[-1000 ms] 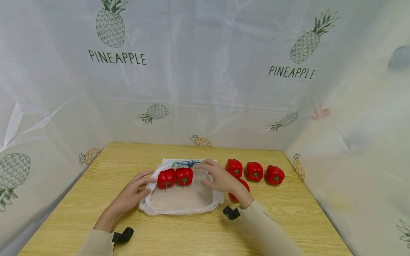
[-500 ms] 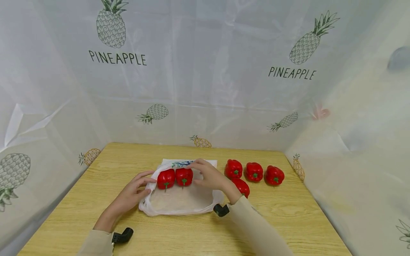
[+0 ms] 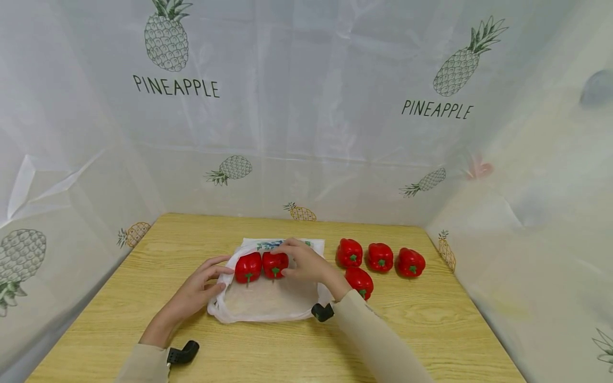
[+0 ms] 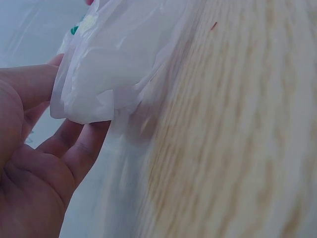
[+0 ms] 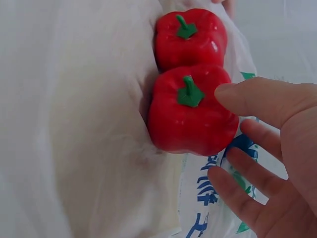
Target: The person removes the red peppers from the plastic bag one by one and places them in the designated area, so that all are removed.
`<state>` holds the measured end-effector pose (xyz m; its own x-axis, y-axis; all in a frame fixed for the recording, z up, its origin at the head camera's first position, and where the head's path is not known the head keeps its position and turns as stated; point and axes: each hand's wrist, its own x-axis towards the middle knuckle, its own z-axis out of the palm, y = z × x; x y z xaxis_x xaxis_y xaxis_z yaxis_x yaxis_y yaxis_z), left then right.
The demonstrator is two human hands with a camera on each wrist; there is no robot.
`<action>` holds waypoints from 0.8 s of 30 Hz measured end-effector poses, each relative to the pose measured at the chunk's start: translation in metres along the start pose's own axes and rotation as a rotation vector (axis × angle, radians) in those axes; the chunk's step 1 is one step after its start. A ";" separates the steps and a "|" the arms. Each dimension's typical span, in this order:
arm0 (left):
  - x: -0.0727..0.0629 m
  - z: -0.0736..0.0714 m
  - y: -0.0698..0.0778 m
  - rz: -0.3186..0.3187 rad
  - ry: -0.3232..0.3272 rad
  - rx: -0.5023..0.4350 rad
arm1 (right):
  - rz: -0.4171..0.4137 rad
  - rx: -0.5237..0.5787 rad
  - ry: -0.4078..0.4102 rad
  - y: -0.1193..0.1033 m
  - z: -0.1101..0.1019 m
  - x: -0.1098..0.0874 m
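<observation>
A white plastic bag lies with its mouth spread wide on the table, blue and green print along its far side. Inside, two red bell peppers stand side by side at the back left: the left pepper and the right pepper, both with green stems. At the bag's left edge, my left hand holds the rim between thumb and fingers. My right hand reaches over the bag, its fingers spread beside the right pepper. In the right wrist view the thumb overlaps that pepper; firm contact cannot be told.
Right of the bag, several more red bell peppers lie on the wooden table: one front pepper near my right forearm, and a row behind it ending in the rightmost pepper. A pineapple-print curtain surrounds the table's back and sides.
My right hand has moved left across the bag to the right pepper inside. The front pepper outside is now less covered by my arm. My left hand stays where it was.
</observation>
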<state>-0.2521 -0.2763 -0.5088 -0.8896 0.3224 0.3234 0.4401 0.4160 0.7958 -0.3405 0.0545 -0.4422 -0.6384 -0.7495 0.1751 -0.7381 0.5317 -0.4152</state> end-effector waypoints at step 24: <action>0.000 0.000 -0.001 0.003 0.000 0.005 | 0.090 -0.043 -0.035 0.000 0.016 0.011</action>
<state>-0.2530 -0.2767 -0.5098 -0.8884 0.3236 0.3255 0.4430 0.4190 0.7926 -0.3439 0.0403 -0.4545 -0.6950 -0.7109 0.1076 -0.6876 0.6133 -0.3888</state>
